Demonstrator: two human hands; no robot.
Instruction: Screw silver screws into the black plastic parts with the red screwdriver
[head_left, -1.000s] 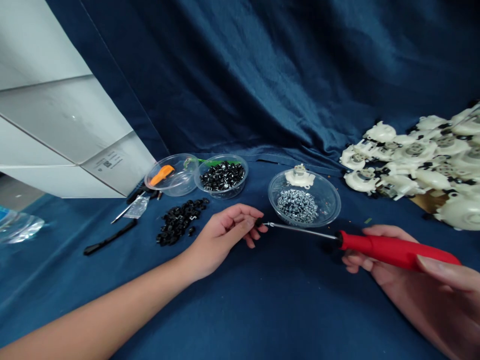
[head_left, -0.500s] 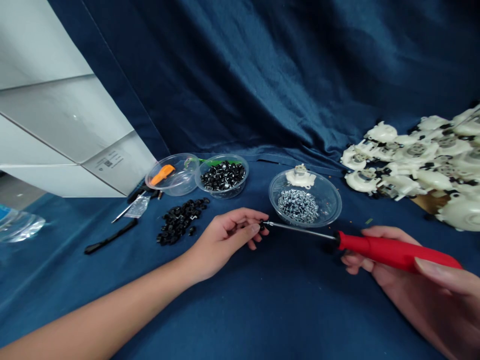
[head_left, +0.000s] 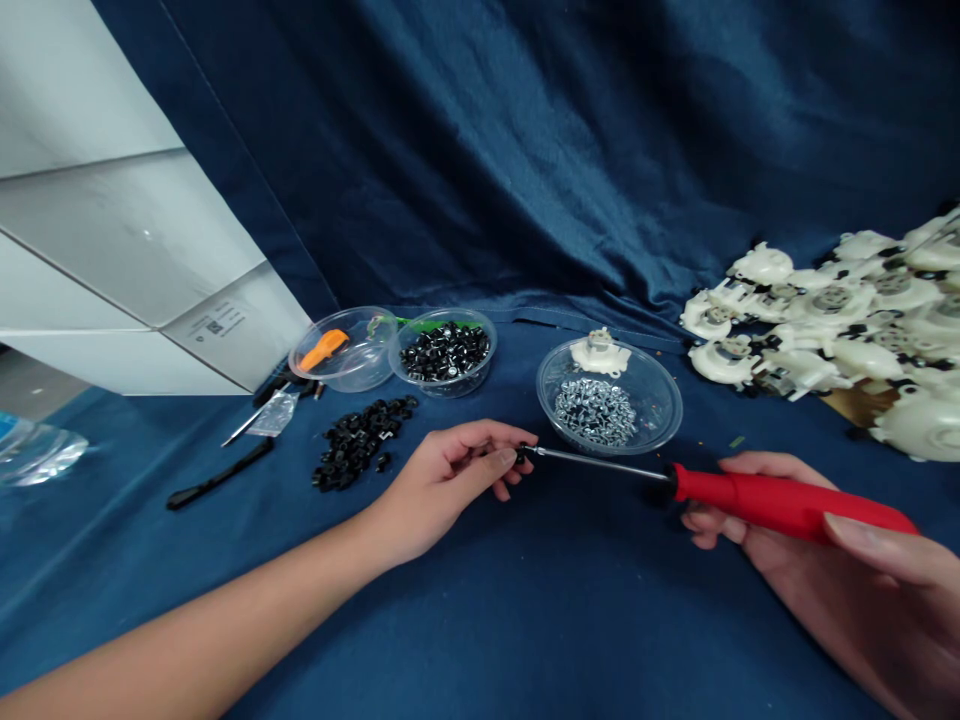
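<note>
My right hand [head_left: 840, 570] grips a screwdriver [head_left: 780, 502] by its red handle, the thin metal shaft pointing left. The shaft's tip meets a small black part [head_left: 520, 455] pinched between the fingertips of my left hand [head_left: 450, 478]. Just beyond the shaft stands a clear bowl [head_left: 660, 395] holding silver screws [head_left: 596, 411] and one white plastic piece [head_left: 600, 352]. Everything rests on a dark blue cloth.
A loose heap of black parts [head_left: 358, 443] lies left of my left hand. Behind it stand a clear bowl of black parts [head_left: 445, 352] and a clear bowl with an orange piece [head_left: 334, 350]. White plastic housings [head_left: 840, 325] pile up at the right. A black strip [head_left: 221, 476] and a white box [head_left: 127, 240] are at the left.
My left hand's fingers have closed more tightly round the small black part at the screwdriver tip. The screwdriver and my right hand have shifted slightly left.
</note>
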